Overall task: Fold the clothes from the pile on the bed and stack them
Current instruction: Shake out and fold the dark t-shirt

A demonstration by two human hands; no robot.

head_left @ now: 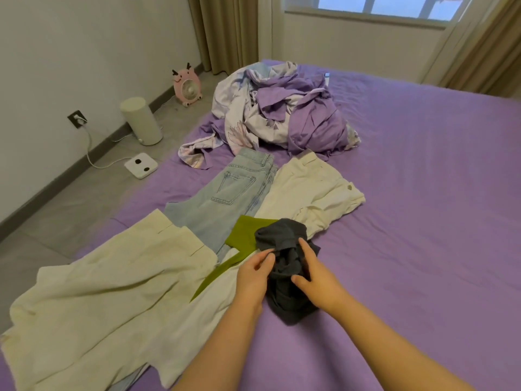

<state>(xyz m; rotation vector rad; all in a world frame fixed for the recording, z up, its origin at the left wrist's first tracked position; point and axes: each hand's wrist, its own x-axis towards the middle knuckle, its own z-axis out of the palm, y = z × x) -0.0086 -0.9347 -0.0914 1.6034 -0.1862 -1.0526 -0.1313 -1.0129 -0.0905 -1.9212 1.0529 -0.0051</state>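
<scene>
Both hands forward over the bed (423, 221), left hand (253, 277) and right hand (318, 280) pinching the dark grey garment (282, 266).

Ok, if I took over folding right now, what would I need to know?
Left hand: pinches the dark grey garment at its left edge.
Right hand: fingers curled onto the same garment from the right.
The dark grey garment is bunched up on the purple bed, not folded yet.
Lying unfolded around it: green garment, light blue jeans, two cream pieces.
No stack shows so far.
Left to do: fold each piece, then stack them.
The crumpled purple bedding sits further back.
</scene>
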